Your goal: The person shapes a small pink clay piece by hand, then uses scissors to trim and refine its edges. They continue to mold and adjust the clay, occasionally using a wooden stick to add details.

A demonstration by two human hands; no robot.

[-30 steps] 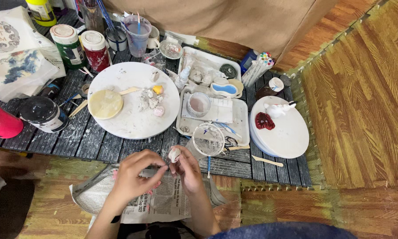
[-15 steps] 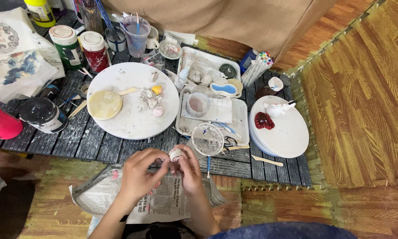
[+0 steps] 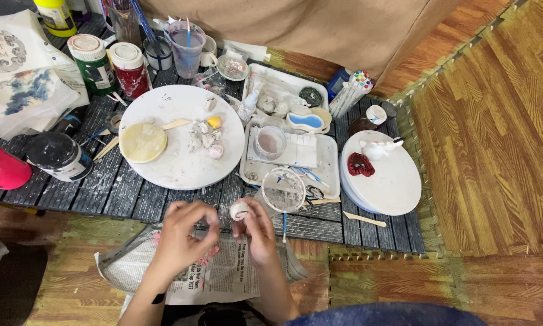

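- White clay piece (image 3: 240, 210), small and rounded, sits between both hands just in front of the table edge (image 3: 163, 208), over the newspaper (image 3: 223, 278).
- Right hand (image 3: 258, 232) grips the piece from below and behind, fingers closed round it.
- Left hand (image 3: 184, 232) is curled beside it; whether its fingertips touch the piece I cannot tell.
- The piece looks light, stiff and likely fragile, perhaps dusty and a little slippery; best held round its thicker body, not by thin edges.
- Just beyond stand a clear cup (image 3: 283, 190) and a big white plate (image 3: 181, 136) with small clay bits.
- Hidden: the piece's underside and true shape, covered by fingers; the forearms are cut off by the bottom of the frame.
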